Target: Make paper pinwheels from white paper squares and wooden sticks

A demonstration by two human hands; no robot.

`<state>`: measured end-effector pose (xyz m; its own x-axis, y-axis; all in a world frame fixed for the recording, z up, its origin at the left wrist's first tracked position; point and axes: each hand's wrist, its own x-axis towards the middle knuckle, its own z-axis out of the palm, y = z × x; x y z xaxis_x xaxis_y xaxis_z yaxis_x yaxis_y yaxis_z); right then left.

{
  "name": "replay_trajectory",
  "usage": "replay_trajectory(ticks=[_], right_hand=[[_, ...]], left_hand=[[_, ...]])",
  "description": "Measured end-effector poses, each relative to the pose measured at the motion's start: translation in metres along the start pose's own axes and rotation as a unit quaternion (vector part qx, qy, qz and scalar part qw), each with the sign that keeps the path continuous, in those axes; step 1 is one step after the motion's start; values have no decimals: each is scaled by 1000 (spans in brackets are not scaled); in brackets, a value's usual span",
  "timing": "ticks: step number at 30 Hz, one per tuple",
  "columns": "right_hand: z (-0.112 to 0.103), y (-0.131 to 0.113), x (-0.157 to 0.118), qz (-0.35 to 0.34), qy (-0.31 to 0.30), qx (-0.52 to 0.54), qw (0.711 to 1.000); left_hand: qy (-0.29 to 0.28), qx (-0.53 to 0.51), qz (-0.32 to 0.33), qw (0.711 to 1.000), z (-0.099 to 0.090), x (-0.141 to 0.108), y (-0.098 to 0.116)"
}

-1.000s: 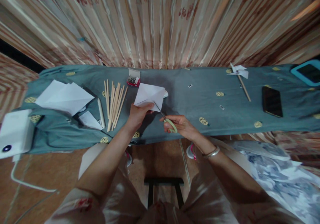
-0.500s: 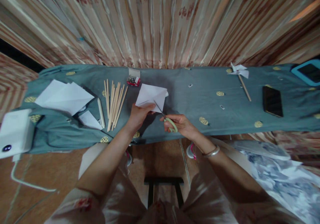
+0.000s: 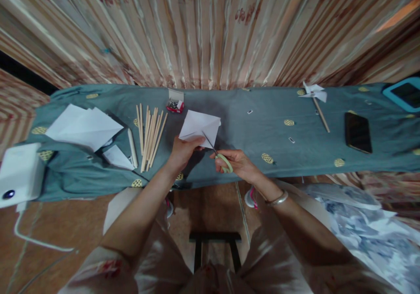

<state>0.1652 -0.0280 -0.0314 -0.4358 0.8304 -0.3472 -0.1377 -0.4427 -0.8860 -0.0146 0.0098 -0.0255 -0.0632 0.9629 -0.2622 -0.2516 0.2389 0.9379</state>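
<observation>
- Pinched a white paper square by its near edge in the left hand, with the thumb on top, over the cloth-covered worktop, just left of the middle.
- Held green-handled scissors in the right hand, with fingers closed around the handles.
- Pointed the scissors from the near right corner of the paper square toward its centre; could not tell the gap between the blades.
- Saw a loose bundle of wooden sticks to the left of the left hand, and a small open red box near the far left corner of the paper square.
- Noted a paper pinwheel at far right, with a dark phone nearer and further right.
</observation>
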Motion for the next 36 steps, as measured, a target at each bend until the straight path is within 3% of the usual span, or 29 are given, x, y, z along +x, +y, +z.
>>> replay_trajectory(ticks=[36], right_hand=[[2,3,3,-14,3,-7,1000]], left_hand=[[-3,-4,9,1000,0,2,-1]])
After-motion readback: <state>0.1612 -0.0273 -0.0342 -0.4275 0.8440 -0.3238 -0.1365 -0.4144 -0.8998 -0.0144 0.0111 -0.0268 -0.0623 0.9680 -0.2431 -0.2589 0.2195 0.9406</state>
